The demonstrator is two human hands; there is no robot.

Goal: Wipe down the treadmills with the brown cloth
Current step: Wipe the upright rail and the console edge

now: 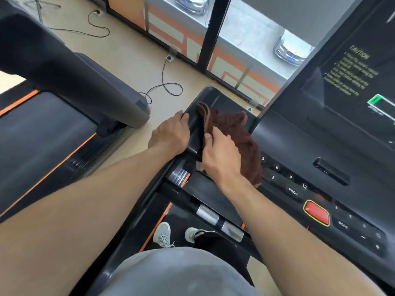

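Brown cloth [233,133] bunched on treadmill [299,150] console's left tray, under R hand [220,154] (fingers gripping it); L hand [171,133] clasping tray edge.

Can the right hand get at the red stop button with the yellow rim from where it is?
Probably yes. The right hand rests on the crumpled brown cloth on the console's left end; the red stop button lies uncovered further along the black console, with only flat keys between.
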